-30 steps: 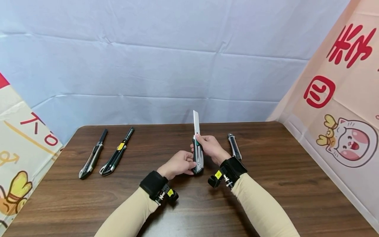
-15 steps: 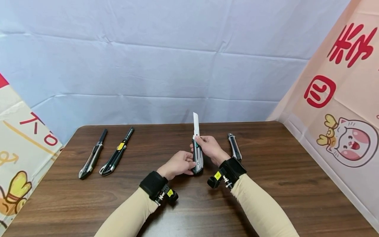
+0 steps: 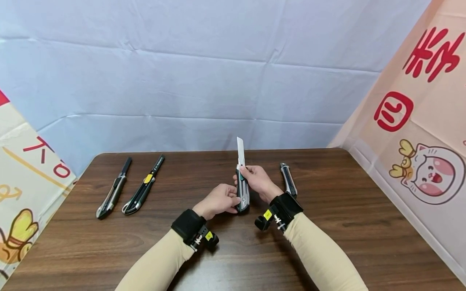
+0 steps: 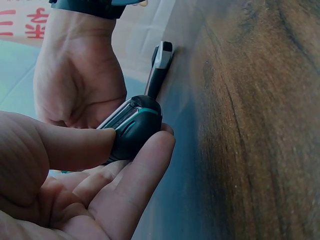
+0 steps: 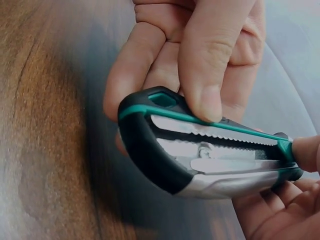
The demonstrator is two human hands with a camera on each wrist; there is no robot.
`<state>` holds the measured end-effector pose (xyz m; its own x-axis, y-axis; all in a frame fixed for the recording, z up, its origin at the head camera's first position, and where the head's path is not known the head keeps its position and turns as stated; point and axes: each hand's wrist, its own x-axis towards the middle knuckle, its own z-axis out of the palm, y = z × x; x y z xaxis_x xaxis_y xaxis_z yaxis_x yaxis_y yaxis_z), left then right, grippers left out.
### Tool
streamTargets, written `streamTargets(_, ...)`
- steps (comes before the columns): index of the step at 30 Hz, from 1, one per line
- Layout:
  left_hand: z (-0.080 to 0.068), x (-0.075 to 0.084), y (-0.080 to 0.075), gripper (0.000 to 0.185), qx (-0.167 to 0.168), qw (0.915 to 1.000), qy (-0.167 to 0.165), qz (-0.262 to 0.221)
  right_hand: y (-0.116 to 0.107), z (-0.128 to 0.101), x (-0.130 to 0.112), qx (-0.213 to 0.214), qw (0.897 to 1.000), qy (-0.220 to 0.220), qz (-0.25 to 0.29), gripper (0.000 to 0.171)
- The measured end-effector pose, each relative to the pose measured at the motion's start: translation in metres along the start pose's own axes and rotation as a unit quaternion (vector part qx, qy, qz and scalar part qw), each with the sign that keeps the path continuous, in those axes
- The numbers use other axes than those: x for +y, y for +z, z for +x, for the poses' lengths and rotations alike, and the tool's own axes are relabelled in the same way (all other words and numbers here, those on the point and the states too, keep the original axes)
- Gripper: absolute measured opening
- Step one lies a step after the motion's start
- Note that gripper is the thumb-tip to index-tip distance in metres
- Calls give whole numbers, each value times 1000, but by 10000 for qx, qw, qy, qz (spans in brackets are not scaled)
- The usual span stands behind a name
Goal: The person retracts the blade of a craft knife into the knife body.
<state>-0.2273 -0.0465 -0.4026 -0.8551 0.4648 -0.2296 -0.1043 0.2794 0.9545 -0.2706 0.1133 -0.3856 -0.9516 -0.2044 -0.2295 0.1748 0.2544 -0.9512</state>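
Over the middle of the table, both hands hold a utility knife with a black, silver and green handle, its long pale blade sticking out away from the person. My left hand pinches the butt end between thumb and fingers; the left wrist view shows that rounded black end of the knife close up. Farther up the handle grips my right hand. Its thumb presses the green slider in the right wrist view. The blade lies outside both wrist views.
Two more utility knives lie on the left: one black and grey, one with a yellow slider. A silver and black cutter lies just beyond the right wrist. A pale cloth hangs behind the wooden table.
The right thumb has shifted slightly toward the knife's butt, and the blade tip sits a little lower than a second ago. The left hand keeps its hold; the other knives lie unmoved.
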Motion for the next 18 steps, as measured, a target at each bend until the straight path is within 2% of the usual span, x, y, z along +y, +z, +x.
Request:
streamTargets(11, 0, 0, -1, 34, -17, 10000, 10, 2, -1, -2, 0, -147, 9998, -95, -90, 38)
streamTargets(18, 0, -4, -3, 36, -256, 9989, 283, -269, -5, -2, -5, -100, 9999, -117, 75, 40)
